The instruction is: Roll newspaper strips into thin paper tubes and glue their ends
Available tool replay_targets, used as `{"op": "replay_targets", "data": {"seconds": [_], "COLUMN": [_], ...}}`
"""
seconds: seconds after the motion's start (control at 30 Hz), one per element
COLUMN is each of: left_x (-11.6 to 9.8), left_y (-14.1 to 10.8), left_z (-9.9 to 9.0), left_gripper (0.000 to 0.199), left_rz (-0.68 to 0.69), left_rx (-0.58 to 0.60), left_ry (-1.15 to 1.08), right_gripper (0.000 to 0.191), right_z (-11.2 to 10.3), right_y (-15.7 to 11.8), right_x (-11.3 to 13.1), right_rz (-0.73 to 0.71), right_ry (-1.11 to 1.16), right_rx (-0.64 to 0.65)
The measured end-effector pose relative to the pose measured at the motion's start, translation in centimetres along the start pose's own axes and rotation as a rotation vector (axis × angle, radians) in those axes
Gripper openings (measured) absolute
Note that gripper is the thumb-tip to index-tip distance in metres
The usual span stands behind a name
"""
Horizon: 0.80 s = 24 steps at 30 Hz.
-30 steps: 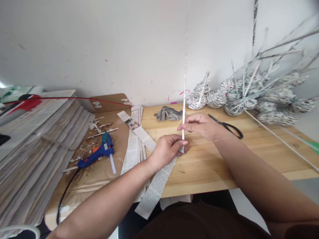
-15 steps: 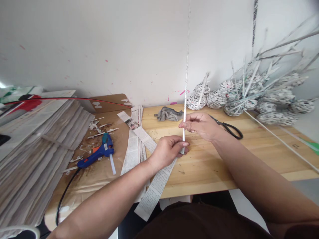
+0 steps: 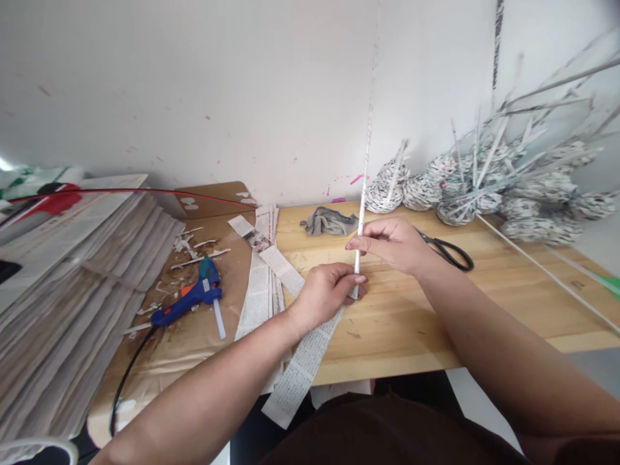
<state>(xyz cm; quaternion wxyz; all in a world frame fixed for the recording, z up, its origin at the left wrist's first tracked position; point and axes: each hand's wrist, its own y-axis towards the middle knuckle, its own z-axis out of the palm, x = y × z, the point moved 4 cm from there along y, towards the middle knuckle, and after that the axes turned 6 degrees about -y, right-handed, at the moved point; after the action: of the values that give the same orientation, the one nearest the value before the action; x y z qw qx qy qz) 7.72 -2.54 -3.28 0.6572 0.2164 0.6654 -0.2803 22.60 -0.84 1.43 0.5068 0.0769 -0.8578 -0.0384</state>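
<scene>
A long thin rolled paper stick (image 3: 369,135) stands nearly upright in front of the wall, leaning slightly right at its top. My left hand (image 3: 332,290) pinches its lower end. Just above, my right hand (image 3: 385,244) grips the stick between thumb and fingers. A printed paper strip (image 3: 303,365) runs diagonally under my left hand and hangs over the table's front edge. Beside my left forearm lie more paper strips (image 3: 254,290), fanned in a pile.
A blue glue gun (image 3: 191,300) rests on brown paper among scraps, right of a tall paper stack (image 3: 92,284). A grey cloth (image 3: 329,221) lies behind my hands. Black scissors (image 3: 450,253) and woven paper pieces (image 3: 537,184) are at the right.
The stick's upper part has tilted a little to the right. My right hand has shifted slightly, while my left hand stays in nearly the same place.
</scene>
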Motion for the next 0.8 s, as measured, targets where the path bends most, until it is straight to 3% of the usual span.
{"op": "replay_targets", "data": {"seconds": [0.23,0.47,0.67,0.8], "left_x": [0.2,0.4,0.4,0.3], "left_y": [0.0,-0.1,-0.2,-0.3], "left_z": [-0.1,0.1,0.1,0.2], "left_gripper": [0.029,0.032,0.032,0.033], "left_rz": [-0.009,0.02,0.011,0.015], "left_rx": [-0.011,0.047,0.052,0.071], "left_ry": [-0.036,-0.005,-0.022,-0.015], "right_gripper": [0.031,0.024,0.026,0.026], "right_z": [0.0,0.0,0.4,0.2], "right_y": [-0.3,0.1,-0.2,0.0], "right_x": [0.6,-0.5,0.0,-0.2], "right_rz": [0.01,0.048,0.057,0.061], "right_ry": [0.146,0.306,0.266,0.269], "right_rx": [0.106,0.06,0.196,0.114]}}
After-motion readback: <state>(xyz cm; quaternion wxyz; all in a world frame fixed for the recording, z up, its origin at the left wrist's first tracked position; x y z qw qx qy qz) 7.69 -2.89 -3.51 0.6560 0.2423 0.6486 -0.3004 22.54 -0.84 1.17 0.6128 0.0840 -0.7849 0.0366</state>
